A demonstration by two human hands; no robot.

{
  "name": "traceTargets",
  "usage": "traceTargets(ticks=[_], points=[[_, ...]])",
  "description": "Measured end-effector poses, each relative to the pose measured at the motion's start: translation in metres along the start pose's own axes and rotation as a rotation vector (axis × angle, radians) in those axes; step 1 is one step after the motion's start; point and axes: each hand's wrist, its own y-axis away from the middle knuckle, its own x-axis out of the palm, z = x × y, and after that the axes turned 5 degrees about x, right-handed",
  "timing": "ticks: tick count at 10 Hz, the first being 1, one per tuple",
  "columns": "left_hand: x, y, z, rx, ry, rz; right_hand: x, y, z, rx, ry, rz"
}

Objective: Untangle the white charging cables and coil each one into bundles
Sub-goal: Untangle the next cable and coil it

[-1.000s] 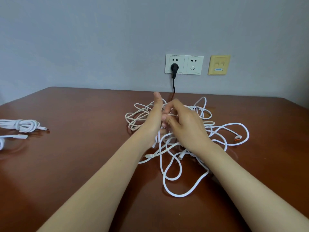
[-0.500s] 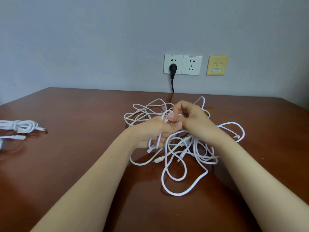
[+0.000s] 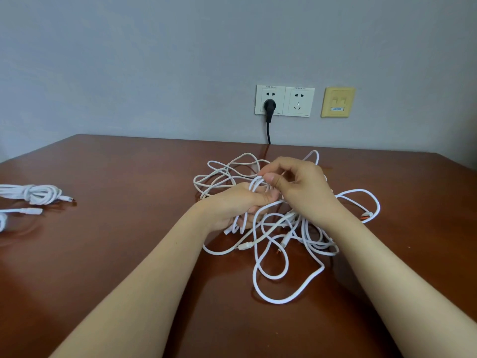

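A tangled heap of white charging cables (image 3: 281, 244) lies on the brown table (image 3: 129, 254), its loops spreading out to the right and toward me. My left hand (image 3: 237, 208) grips several strands of the heap, fingers curled round them. Just above it, my right hand (image 3: 302, 187) pinches a cable loop between thumb and forefinger. An orange-tipped connector (image 3: 365, 217) lies at the heap's right edge. A coiled white cable bundle (image 3: 33, 193) rests at the far left of the table.
On the wall behind are two white sockets (image 3: 284, 100), one with a black plug (image 3: 269, 107) whose cord drops behind the table, and a yellow wall plate (image 3: 337, 102). A loose white cable end (image 3: 25, 211) lies below the bundle at the left.
My left hand went from open and upright to curled round strands of the heap. My right hand rose and now pinches a loop above it. The heap shifted slightly.
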Motion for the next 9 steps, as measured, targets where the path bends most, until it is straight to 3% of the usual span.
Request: traceTargets(ticks=[2, 4, 5, 7, 9], points=[[-0.005, 0.0, 0.001, -0.052, 0.058, 0.079, 0.003, -0.002, -0.003, -0.079, 0.192, -0.055], [0.003, 0.004, 0.0, 0.029, 0.003, 0.05, 0.0, -0.002, -0.006, -0.04, 0.152, -0.053], [0.001, 0.002, 0.0, 0.034, 0.078, 0.001, 0.0, -0.002, -0.007, -0.007, 0.078, -0.057], [-0.014, 0.002, -0.01, 0.109, 0.31, -0.231, 0.001, -0.002, -0.009, -0.019, 0.418, 0.045], [-0.02, -0.001, -0.008, 0.146, 0.282, -0.428, 0.003, 0.002, -0.004, -0.024, 0.468, 0.071]])
